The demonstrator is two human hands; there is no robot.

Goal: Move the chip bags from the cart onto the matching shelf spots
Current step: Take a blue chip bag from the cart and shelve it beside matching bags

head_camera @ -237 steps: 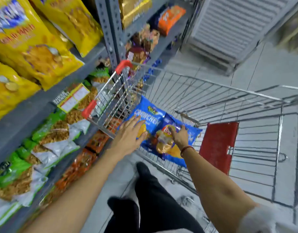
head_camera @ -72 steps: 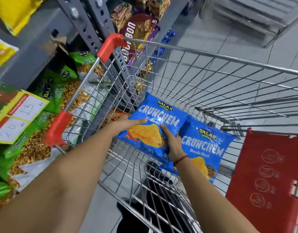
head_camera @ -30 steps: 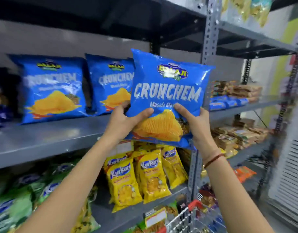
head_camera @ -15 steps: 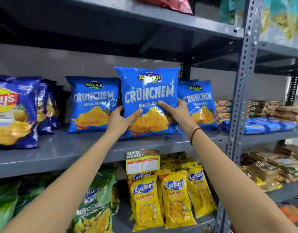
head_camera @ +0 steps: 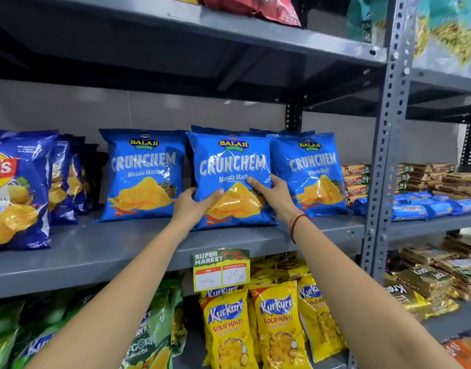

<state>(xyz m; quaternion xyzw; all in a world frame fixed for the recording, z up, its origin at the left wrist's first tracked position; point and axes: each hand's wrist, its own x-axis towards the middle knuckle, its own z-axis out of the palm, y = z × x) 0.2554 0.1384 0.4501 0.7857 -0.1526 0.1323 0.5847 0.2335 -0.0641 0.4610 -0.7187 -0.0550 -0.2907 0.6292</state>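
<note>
Here both hands [head_camera: 194, 206] [head_camera: 273, 194] clasp the Crunchem bag [head_camera: 230, 166] upright on the shelf [head_camera: 96, 251]

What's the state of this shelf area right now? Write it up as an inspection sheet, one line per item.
Surface: grey metal shelf, bare along its front edge.
Job's things: middle Crunchem bag upright on the shelf, between the left Crunchem bag and the right Crunchem bag.
Clutter: Lay's bags at left; biscuit packs in the next bay; Kurkure packs below; price tag on the shelf edge.
Grippers: left hand and right hand both grip the middle bag's lower part.
Cables: nothing seen.
Surroundings: perforated upright; shelf above holds more bags; cart out of view.
</note>
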